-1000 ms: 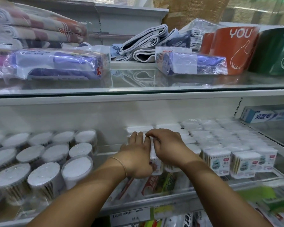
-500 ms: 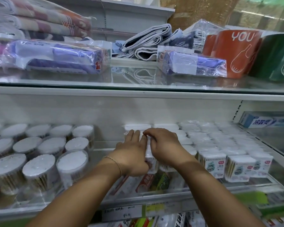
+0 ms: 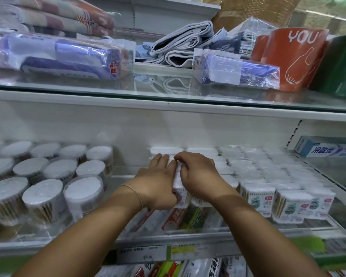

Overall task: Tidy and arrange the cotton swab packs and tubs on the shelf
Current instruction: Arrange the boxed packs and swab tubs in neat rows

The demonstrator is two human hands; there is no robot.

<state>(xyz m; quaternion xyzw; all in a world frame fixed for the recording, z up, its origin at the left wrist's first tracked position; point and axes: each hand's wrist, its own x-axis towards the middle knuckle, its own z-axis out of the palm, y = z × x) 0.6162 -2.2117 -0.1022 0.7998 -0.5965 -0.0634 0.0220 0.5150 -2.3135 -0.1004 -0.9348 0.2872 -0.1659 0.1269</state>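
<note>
Rows of small rectangular cotton swab packs [image 3: 268, 176] fill the right half of the glass shelf [image 3: 208, 232]. Round clear tubs of swabs [image 3: 82, 188] stand in rows on the left half. My left hand [image 3: 158, 182] lies with straight fingers against the left side of the leftmost column of packs [image 3: 179, 188]. My right hand [image 3: 200, 174] rests on top of the same column, fingers curled over the packs. Both hands hide most of that column.
A toothpaste box [image 3: 326, 149] lies at the far right of the shelf. The shelf above holds wrapped purple packs [image 3: 58, 54], folded towels [image 3: 180, 45] and an orange tub [image 3: 294, 56]. More packaged goods show through the glass below.
The view has shifted slightly upward. Both hands stay on the leftmost column of packs, with only small adjustments.
</note>
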